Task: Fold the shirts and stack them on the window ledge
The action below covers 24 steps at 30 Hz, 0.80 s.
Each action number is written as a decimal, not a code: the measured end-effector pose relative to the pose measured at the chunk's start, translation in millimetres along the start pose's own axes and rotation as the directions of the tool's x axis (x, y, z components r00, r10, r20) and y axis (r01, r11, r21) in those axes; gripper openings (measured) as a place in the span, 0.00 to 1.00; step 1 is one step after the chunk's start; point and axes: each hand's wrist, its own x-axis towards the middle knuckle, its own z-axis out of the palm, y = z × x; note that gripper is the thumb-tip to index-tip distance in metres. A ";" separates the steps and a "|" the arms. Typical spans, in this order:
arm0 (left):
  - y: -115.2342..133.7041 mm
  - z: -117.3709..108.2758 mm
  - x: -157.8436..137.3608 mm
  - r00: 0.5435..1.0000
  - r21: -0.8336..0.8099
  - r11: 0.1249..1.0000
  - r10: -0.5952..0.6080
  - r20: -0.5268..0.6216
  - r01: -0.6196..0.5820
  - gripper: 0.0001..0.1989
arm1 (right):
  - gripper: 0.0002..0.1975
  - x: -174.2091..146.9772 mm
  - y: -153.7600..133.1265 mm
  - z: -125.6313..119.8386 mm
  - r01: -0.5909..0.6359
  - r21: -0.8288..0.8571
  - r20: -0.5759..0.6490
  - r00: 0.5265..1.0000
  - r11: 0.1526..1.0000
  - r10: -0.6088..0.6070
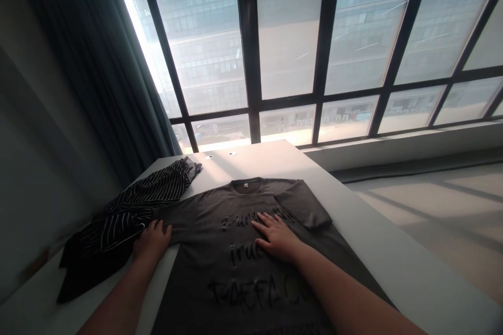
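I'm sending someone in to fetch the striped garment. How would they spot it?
Start at the white table under the big window. On its curtain side, the striped garment lies bunched beside the left hand. Its thin white stripes on black set it apart from the flat grey printed T-shirt next to it.

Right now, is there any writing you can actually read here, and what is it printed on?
All the writing is on the dark grey T-shirt spread on the white table.
Neck label: too small to read.
Small line under the collar: blurred, unreadable.
Three rows of large black brush lettering on the chest: blurred and partly covered by the right hand; no word reads for certain.
Striped garment: no text.
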 end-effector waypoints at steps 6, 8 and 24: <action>-21.7 -13.3 4.9 0.961 0.019 0.962 -0.273 0.034 0.272 0.29 | 0.36 -0.2 1.4 -0.2 0.013 0.020 -0.017 1.000 1.000 -0.012; -26.2 -18.3 9.7 0.954 0.004 0.956 -0.293 0.071 0.293 0.27 | 0.36 -0.8 0.9 -1.1 0.011 0.019 -0.014 1.000 1.000 -0.011; 16.1 -89.4 29.6 0.999 -0.260 0.965 -0.027 -0.033 0.018 0.19 | 0.36 -3.5 0.2 -4.7 0.026 0.036 -0.027 0.999 0.999 -0.025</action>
